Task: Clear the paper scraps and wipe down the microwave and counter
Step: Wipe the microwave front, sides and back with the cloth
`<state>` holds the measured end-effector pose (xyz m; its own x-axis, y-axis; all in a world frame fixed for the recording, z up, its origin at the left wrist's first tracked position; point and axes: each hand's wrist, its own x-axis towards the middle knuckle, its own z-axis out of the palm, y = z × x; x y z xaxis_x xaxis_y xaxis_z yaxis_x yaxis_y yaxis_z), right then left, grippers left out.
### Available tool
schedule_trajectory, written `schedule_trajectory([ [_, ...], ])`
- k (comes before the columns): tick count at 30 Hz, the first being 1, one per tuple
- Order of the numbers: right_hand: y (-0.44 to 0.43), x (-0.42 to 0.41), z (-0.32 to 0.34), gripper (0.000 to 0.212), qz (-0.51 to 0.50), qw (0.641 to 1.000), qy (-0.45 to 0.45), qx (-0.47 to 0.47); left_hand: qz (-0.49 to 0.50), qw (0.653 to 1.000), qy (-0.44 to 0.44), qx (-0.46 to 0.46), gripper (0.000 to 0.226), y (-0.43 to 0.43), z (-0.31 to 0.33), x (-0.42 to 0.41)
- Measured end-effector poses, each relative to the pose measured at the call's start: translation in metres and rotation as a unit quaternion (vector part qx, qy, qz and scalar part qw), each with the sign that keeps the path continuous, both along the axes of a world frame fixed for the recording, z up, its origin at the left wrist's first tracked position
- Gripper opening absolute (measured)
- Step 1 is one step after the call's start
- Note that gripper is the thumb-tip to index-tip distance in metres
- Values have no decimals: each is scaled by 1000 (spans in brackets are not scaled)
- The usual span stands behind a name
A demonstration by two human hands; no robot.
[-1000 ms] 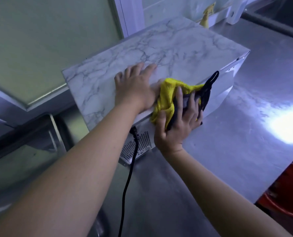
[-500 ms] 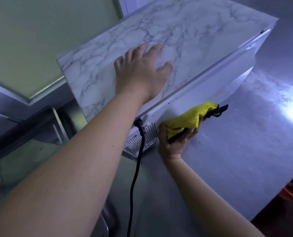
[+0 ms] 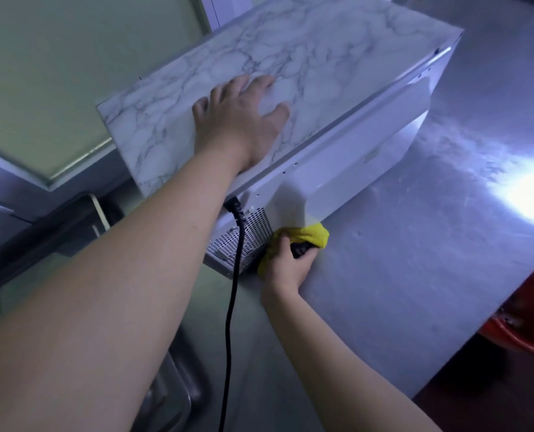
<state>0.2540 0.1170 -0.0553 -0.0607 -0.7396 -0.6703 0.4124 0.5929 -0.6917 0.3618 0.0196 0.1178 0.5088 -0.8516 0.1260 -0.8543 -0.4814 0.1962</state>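
Observation:
The microwave (image 3: 362, 157) stands on the steel counter (image 3: 415, 275), its top covered in marble-patterned film. My left hand (image 3: 243, 120) rests flat on that top with fingers spread. My right hand (image 3: 287, 263) grips a bunched yellow cloth (image 3: 312, 235) with a black part, pressed at the foot of the microwave's white rear panel, beside the perforated vent (image 3: 243, 238). No paper scraps show.
A black power cord (image 3: 233, 307) hangs from the microwave's rear down past the counter. A red bucket (image 3: 530, 322) sits below the counter's right edge. A steel sink (image 3: 178, 397) lies at the bottom centre. A bright glare (image 3: 533, 194) marks the counter on the right.
My right hand has carried the cloth from the microwave's top edge down its rear panel to the counter by the vent. My left hand has stayed flat on top.

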Motion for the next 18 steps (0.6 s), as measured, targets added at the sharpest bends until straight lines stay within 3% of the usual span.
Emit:
schedule_trajectory([
  [6, -9, -54, 13, 18, 114, 991, -60, 22, -1, 1000, 6, -1, 61, 0, 2, 1],
  [9, -4, -87, 30, 10, 147, 984, -98, -11, 5, 1000, 19, -13, 60, 0, 3, 0],
  [11, -5, -105, 50, 14, 153, 980, -104, -74, 13, 997, 54, -46, 56, 1, 6, -1],
  [14, -12, -120, 94, 20, 169, 952, -85, -242, 27, 979, 171, -105, 44, 12, 15, 2],
  [15, -16, -122, 110, 19, 176, 934, -80, -301, 22, 980, 175, -96, 42, 19, 16, 4],
  [18, -32, -120, 147, 17, 165, 886, -70, -427, 10, 998, 61, 19, 49, 48, 12, 17],
])
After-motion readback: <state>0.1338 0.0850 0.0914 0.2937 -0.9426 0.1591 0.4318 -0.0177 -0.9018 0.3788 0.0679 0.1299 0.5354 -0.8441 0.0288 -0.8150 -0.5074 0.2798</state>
